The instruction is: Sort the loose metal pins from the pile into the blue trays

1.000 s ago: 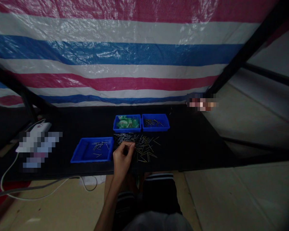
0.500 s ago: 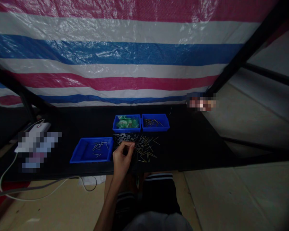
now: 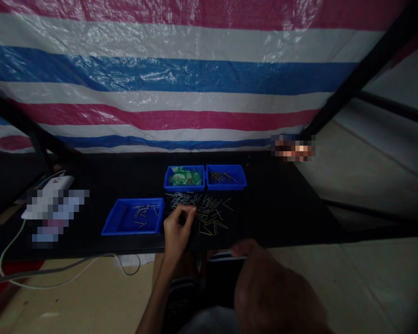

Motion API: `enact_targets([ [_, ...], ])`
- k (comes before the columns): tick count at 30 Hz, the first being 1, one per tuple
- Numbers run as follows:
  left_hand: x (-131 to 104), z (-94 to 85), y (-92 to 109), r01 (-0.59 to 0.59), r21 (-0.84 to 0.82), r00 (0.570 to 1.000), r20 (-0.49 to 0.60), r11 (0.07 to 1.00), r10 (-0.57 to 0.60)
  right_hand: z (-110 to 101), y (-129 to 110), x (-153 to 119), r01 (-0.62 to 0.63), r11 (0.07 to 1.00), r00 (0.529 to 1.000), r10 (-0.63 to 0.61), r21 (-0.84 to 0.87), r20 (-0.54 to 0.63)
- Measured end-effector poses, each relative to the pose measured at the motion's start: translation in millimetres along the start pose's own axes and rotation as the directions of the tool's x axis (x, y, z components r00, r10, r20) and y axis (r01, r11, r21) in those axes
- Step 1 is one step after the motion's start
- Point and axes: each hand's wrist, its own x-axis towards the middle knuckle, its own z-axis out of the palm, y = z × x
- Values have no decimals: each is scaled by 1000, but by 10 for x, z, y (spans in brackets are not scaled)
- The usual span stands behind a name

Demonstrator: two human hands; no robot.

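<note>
- Pinching with thumb and forefinger tips together, the left hand (image 3: pixel 177 227) sits over the near side of a loose heap of thin, straight metal pins (image 3: pixel 212 214) on the black desk (image 3: pixel 282 204); whether a pin is between the tips, I cannot tell.
- The right hand (image 3: pixel 252 260) is a dark blur at the desk's near edge, its grip unreadable.
- Beside the heap, a shallow blue plastic tray (image 3: pixel 121 219) holds a few pins.
- Pins could roll off the near edge if a wrist brushes them; overlapping ones might drag neighbours along, and dim light invites mispicks.
- Their long axes share no direction: some right-hand pins run roughly front to back, others slant or cross; which end leads is too small to tell.
</note>
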Motion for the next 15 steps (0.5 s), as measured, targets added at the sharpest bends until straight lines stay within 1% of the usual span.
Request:
enact_targets([
  [1, 0, -3, 7, -3, 2, 1000, 1, 1000, 3, 92, 113, 140, -19, 1000, 999, 19, -14, -30],
  [3, 1, -10, 25, -9, 7, 1000, 1, 1000, 9, 276, 380, 387, -19, 999, 996, 17, -33, -84],
  [4, 2, -13, 36, -14, 12, 1000, 1, 1000, 14, 357, 526, 480, -19, 994, 999, 14, -111, -51],
  [5, 2, -15, 46, -21, 20, 1000, 1, 1000, 21, 425, 672, 547, 16, 979, 1000, -13, -202, 16],
  [6, 2, -16, 56, -31, 29, 1000, 1, 999, 31, 478, 813, 588, 76, 960, 993, -49, -271, 105],
  [7, 0, -15, 65, -43, 39, 999, 2, 998, 43, 515, 943, 607, 128, 941, 981, -74, -313, 177],
  [9, -4, -10, 78, -77, 59, 997, 9, 995, 76, 554, 1151, 600, 183, 914, 960, -86, -361, 267],
  [12, -15, 5, 91, -148, 87, 989, 32, 985, 146, 569, 1317, 564, 240, 900, 938, -119, -364, 326],
  [15, -24, 16, 106, -207, 113, 978, 56, 972, 202, 580, 1363, 558, 287, 888, 922, -155, -359, 354],
])
